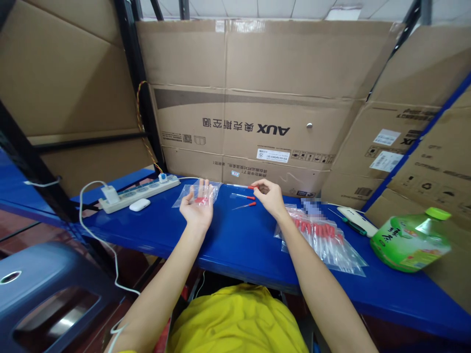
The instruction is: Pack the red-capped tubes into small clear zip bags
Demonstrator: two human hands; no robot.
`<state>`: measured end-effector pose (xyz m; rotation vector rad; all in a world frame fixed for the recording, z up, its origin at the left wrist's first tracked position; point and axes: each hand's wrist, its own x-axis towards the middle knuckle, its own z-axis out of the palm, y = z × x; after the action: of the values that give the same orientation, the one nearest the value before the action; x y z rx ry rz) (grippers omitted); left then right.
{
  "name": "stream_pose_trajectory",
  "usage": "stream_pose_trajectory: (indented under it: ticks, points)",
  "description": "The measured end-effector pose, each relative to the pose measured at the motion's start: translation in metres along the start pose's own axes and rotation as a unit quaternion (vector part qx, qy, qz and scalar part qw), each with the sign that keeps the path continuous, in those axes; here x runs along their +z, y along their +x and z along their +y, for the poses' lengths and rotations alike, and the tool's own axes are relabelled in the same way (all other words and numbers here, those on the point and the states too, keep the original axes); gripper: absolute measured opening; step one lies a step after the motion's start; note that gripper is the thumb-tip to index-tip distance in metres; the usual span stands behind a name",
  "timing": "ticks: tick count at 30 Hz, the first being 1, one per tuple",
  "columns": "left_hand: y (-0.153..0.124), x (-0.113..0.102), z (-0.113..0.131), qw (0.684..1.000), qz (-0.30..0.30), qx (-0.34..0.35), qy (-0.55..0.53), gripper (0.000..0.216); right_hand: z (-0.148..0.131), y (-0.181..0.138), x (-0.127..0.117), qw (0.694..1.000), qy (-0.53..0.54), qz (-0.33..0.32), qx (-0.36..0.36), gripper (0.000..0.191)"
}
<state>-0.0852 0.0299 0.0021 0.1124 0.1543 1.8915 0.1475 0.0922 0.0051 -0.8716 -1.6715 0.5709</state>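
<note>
My left hand [198, 208] holds a clear plastic bag [180, 198], its fingers pointing up against the film. Something red shows through the bag by the palm. With a pinch, my right hand [270, 196] grips the red end of a thin rod with a red handle [239, 186], its pale shaft pointing left toward the bag. Just below lie two similar rods, an upper one [251, 197] and a lower one [252, 204], on the blue table [235, 240]. Right of my right forearm is a pile of clear bags with red-handled pieces in them [320, 235].
A white power strip [143, 192] with a plugged-in charger [110, 194] and a small white case [140, 205] are at left. A green-labelled bottle [410, 240], a white tool [356, 219] and a dark-green screwdriver [353, 224] lie at right. Cardboard walls [257, 63] enclose the back.
</note>
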Motion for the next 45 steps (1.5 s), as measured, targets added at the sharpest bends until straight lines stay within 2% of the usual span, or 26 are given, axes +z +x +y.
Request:
stream_pose_trajectory:
  ticks: [4,7,12,19,23,30,33,36,40,42,45]
  points:
    - [-0.001,0.001,0.000,1.000,0.002,0.003,-0.004,0.041,-0.019,-0.008,0.013,0.996,0.069,-0.047,-0.018,0.017]
    - [-0.004,0.003,-0.002,1.000,-0.022,-0.005,0.012,0.048,-0.029,-0.016,0.026,0.995,0.070,-0.066,-0.032,0.016]
    - [-0.007,0.006,-0.005,0.998,-0.057,-0.014,0.025,0.065,-0.039,-0.023,0.040,0.995,0.037,-0.024,-0.094,0.014]
    - [-0.015,0.012,-0.008,0.992,-0.116,-0.040,0.038,0.059,-0.044,-0.032,0.050,0.991,-0.001,-0.003,-0.131,0.012]
    - [-0.023,0.015,-0.014,0.982,-0.151,-0.076,0.080,0.062,-0.046,-0.039,0.057,0.983,-0.068,-0.003,-0.171,0.012]
    - [-0.025,0.014,-0.019,0.975,-0.159,-0.112,0.105,0.068,-0.045,-0.048,0.073,0.978,-0.115,0.073,-0.158,0.020]
    - [-0.024,0.013,-0.019,0.973,-0.167,-0.122,0.104,0.068,-0.044,-0.049,0.078,0.978,-0.117,0.073,-0.159,0.021]
    - [-0.022,0.013,-0.017,0.976,-0.155,-0.118,0.101,0.067,-0.044,-0.049,0.077,0.977,-0.111,0.020,-0.182,0.022]
    - [-0.018,0.013,-0.014,0.985,-0.119,-0.098,0.076,0.070,-0.041,-0.040,0.061,0.969,-0.115,-0.048,-0.211,0.026]
    - [-0.015,0.011,-0.012,0.989,-0.098,-0.090,0.061,0.070,-0.035,-0.033,0.048,0.972,-0.141,-0.036,-0.186,0.026]
    - [-0.012,0.009,-0.011,0.993,-0.068,-0.083,0.048,0.071,-0.018,-0.020,0.025,0.964,-0.250,-0.016,-0.086,0.023]
